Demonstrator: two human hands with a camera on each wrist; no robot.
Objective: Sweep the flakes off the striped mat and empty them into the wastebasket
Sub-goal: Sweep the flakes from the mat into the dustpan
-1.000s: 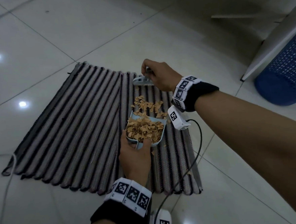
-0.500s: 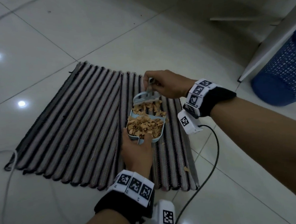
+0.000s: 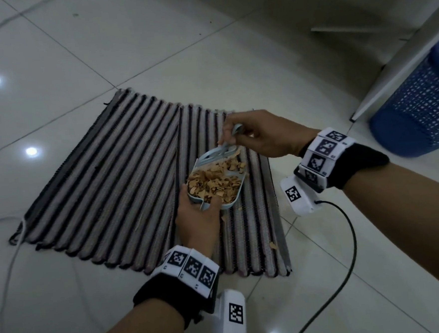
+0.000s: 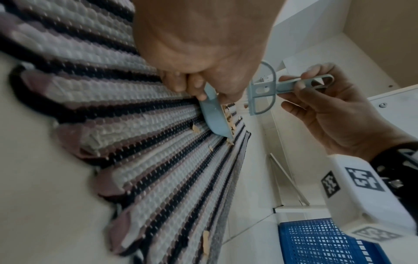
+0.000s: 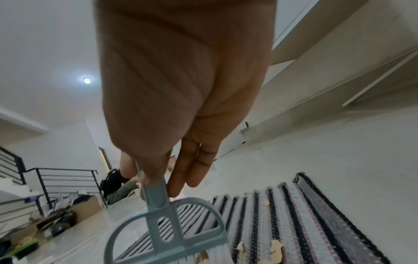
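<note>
A striped mat point(image 3: 115, 178) lies on the tiled floor. My left hand point(image 3: 198, 217) grips the handle of a pale blue dustpan point(image 3: 229, 204) heaped with tan flakes point(image 3: 214, 182); the pan point(image 4: 214, 117) rests tilted on the mat point(image 4: 101, 100). My right hand point(image 3: 260, 135) pinches the handle of a small pale blue brush point(image 3: 217, 154), whose head sits at the pan's far lip. The brush point(image 5: 167, 234) shows close up, as does the right hand point(image 5: 181, 89). A few loose flakes point(image 3: 272, 245) lie on the mat's right part point(image 5: 276, 248). The blue wastebasket point(image 3: 421, 100) stands at the right.
A white furniture leg point(image 3: 398, 57) slants beside the wastebasket point(image 4: 316, 241). A black cable point(image 3: 348, 235) trails from my right wrist over the floor, and a thin white cord point(image 3: 9, 264) runs past the mat's left corner. A stair railing point(image 5: 56, 180) and clutter stand far behind.
My right hand drew the brush toward me from the mat's far edge, pushing the loose pile of flakes into the dustpan. The left hand kept the pan in place.
</note>
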